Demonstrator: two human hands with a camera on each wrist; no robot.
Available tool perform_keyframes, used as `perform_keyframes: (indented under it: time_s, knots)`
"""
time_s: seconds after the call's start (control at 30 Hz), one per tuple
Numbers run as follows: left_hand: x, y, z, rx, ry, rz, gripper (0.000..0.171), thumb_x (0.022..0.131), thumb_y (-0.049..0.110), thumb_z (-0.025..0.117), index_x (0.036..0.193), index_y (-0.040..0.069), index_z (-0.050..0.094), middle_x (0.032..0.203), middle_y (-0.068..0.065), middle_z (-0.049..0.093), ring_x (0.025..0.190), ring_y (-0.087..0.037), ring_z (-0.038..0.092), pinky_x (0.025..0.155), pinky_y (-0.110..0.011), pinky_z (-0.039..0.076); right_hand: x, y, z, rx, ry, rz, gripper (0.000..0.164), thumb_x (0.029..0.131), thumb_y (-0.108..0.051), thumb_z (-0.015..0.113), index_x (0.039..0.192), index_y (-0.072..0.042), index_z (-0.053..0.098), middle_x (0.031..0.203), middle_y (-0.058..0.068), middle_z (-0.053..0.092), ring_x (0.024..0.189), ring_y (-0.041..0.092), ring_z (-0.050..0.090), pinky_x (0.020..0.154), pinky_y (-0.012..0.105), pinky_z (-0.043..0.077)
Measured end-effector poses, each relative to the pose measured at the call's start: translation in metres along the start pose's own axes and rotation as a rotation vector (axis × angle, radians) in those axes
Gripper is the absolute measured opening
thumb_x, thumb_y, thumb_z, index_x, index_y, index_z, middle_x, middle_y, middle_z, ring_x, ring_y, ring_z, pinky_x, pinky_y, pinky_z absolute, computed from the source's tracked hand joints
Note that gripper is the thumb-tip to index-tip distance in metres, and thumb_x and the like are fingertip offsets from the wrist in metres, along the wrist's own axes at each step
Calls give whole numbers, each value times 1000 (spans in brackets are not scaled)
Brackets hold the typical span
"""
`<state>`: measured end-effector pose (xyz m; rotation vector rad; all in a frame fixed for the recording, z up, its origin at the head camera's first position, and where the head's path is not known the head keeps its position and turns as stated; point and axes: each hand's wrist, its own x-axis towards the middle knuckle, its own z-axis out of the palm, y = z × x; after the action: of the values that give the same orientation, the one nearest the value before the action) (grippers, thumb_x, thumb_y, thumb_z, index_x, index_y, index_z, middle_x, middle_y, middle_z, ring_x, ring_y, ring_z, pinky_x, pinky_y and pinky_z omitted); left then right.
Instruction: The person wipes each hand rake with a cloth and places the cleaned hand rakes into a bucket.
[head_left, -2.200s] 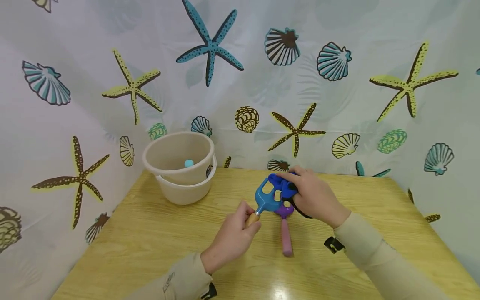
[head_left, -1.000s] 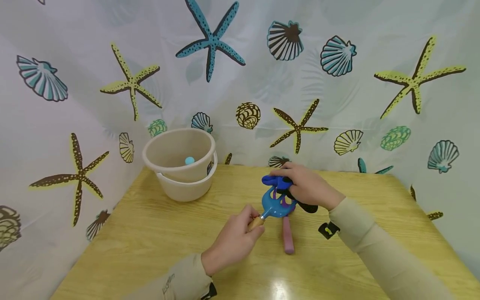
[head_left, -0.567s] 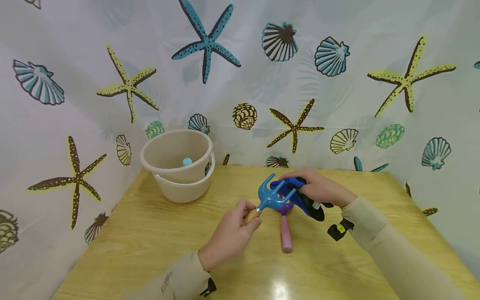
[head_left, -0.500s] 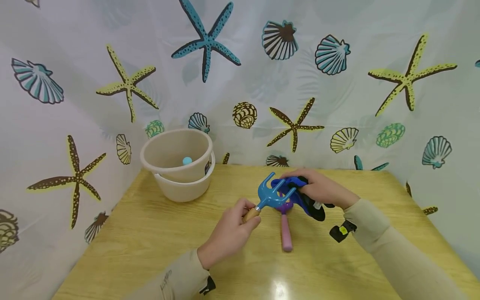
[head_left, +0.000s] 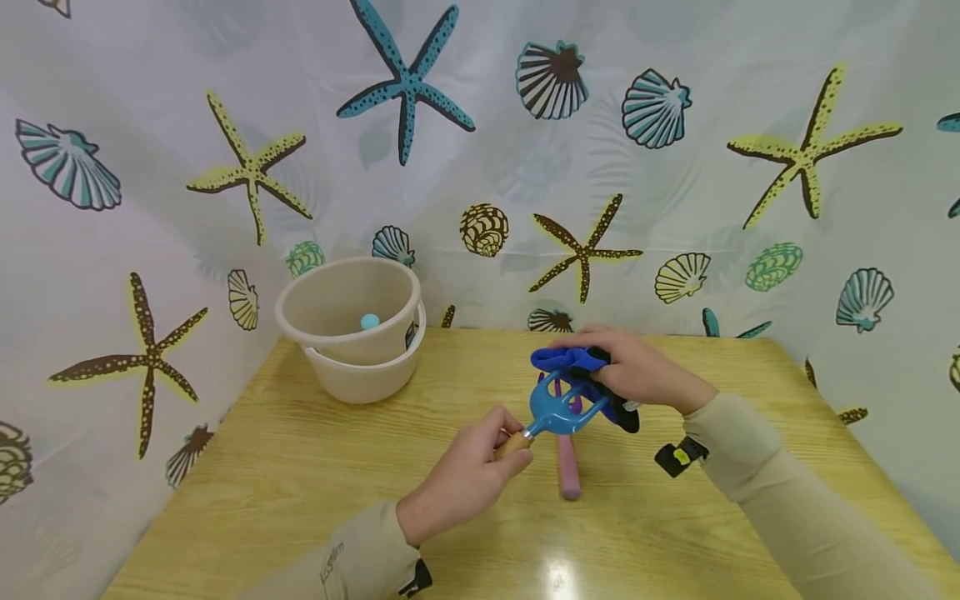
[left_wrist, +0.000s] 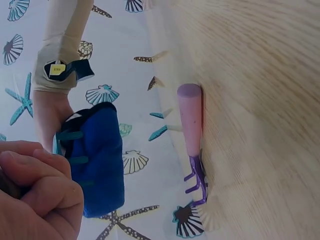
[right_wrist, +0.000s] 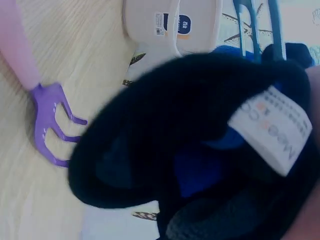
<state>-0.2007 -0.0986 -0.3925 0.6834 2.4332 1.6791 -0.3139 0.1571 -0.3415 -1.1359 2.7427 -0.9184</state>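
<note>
My left hand (head_left: 468,475) grips the wooden handle of a blue hand fork (head_left: 553,414), its tines pointing up and to the right. In my right hand (head_left: 637,367) is a blue and black fabric glove (head_left: 573,358), pinched just behind the tines. The tines lie in front of the glove; whether they press on it I cannot tell. In the right wrist view the glove's black-edged opening (right_wrist: 120,185) and white tag (right_wrist: 274,129) show up close. A purple hand fork (right_wrist: 47,122) with a pink handle (head_left: 568,471) lies on the table below, partly hidden.
At the back left of the wooden table (head_left: 337,500) stands a beige bucket (head_left: 360,371) with a white handle. Something round and light blue (head_left: 370,321) shows inside it. A cloth (head_left: 480,167) printed with starfish and shells hangs close behind the table and along both sides.
The blue fork has moved slightly right and down, and the glove now sits higher and bunched behind its tines. Earlier the tines stood clearer of the glove. The purple fork stays put.
</note>
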Motion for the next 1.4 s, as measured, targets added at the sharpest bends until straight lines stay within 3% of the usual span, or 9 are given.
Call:
perform_keyframes:
  time_s: [0.23, 0.4, 0.5, 0.7, 0.77, 0.9, 1.07, 1.17, 1.4]
  knots:
    - [1, -11, -5, 37, 81, -32, 13, 94, 14, 58, 106, 10, 53, 77, -6, 61, 50, -8, 41, 42, -20, 33, -7, 3, 5, 45, 5, 9, 49, 92, 2, 52, 135, -21, 54, 123, 8, 56, 104, 21, 49, 79, 45, 45]
    - [3, -16, -9, 47, 96, -47, 15, 95, 14, 57, 108, 9, 52, 85, -9, 63, 54, -10, 46, 45, -21, 37, -18, 2, 10, -2, 40, 7, 54, 87, 6, 54, 135, -19, 53, 118, 5, 57, 96, 18, 51, 74, 42, 46]
    - [4, -15, -9, 53, 92, -46, 16, 95, 14, 57, 109, 9, 52, 86, -9, 64, 53, -10, 46, 44, -21, 37, -25, -5, 16, -117, 101, -1, 58, 84, 5, 57, 136, -20, 53, 115, 3, 56, 93, 18, 52, 71, 40, 47]
    - [7, -12, -8, 51, 91, -53, 16, 94, 14, 58, 108, 8, 53, 78, -5, 61, 46, -8, 41, 39, -20, 34, -34, -31, 34, -523, 285, -112, 54, 76, -8, 71, 129, -16, 60, 110, 12, 57, 89, 27, 54, 66, 46, 55]
    - [8, -12, -7, 64, 98, -52, 15, 93, 14, 58, 107, 8, 53, 75, -4, 60, 45, -7, 40, 38, -21, 33, -34, -39, 42, -610, 319, -156, 53, 75, -13, 75, 126, -16, 62, 110, 14, 58, 88, 30, 53, 64, 46, 57]
    - [9, -13, -6, 81, 108, -55, 14, 94, 15, 58, 105, 9, 53, 70, -4, 58, 44, -8, 41, 38, -22, 33, -32, -53, 57, -673, 305, -233, 55, 73, -19, 80, 125, -15, 63, 112, 16, 59, 83, 31, 50, 65, 45, 57]
    - [11, -15, -4, 138, 119, -64, 12, 94, 18, 57, 101, 11, 51, 64, -1, 54, 43, -9, 44, 38, -23, 36, -31, -66, 73, -671, 219, -303, 70, 65, -27, 87, 129, -16, 60, 115, 17, 57, 91, 38, 53, 73, 53, 55]
    - [11, -16, -3, 174, 130, -58, 12, 93, 17, 58, 101, 11, 51, 66, -2, 56, 45, -11, 48, 39, -24, 40, -28, -68, 74, -680, 214, -286, 70, 65, -25, 87, 129, -19, 60, 116, 16, 56, 90, 36, 52, 72, 52, 56]
    - [10, -16, 2, 204, 137, -44, 14, 92, 14, 60, 102, 10, 51, 74, -3, 59, 50, -11, 51, 40, -24, 43, -12, -49, 65, -705, 260, -145, 59, 72, -18, 79, 128, -21, 61, 115, 16, 56, 86, 32, 50, 63, 44, 58]
